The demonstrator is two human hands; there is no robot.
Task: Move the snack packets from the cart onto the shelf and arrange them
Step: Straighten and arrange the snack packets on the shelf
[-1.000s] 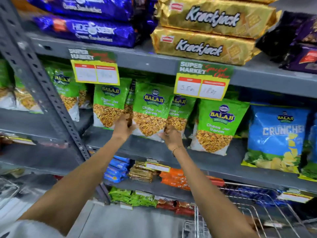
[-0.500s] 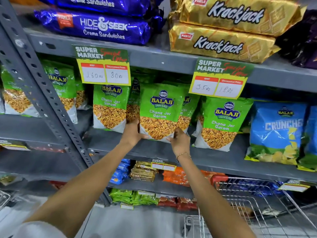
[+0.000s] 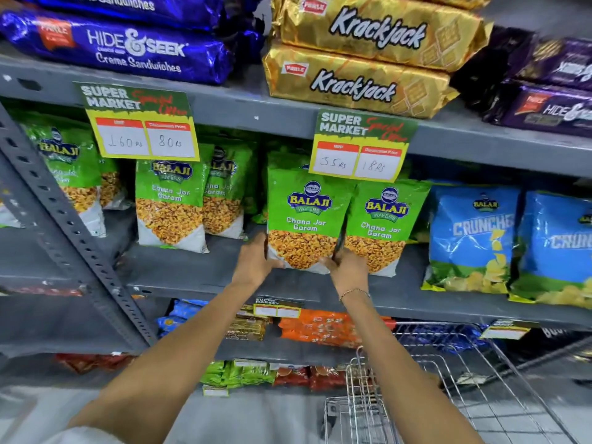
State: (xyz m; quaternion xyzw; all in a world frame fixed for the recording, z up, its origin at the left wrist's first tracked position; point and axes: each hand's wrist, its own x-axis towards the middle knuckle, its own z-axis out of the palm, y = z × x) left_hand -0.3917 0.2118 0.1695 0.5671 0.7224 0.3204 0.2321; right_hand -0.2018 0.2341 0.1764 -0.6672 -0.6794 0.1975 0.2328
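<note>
I'm arranging; my left hand (image 3: 256, 264) and right hand (image 3: 347, 267) pinch the green packet's (image 3: 304, 222) lower corners upright on the shelf (image 3: 192, 274); next, nudge it toward three o'clock, flush with its neighbour (image 3: 382, 225).

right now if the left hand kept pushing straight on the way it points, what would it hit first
The left hand already grips the Chana Jor Garam packet; pushing on would likely drive it into the green packets behind, though depth is unclear.

green-yellow-white snack packets (image 3: 306, 219) | grey shelf (image 3: 198, 270) | blue crisp bags (image 3: 471, 238)

cart (image 3: 448, 395) cut off btm edge | rear green pkts (image 3: 224, 174) hidden by tags
</note>
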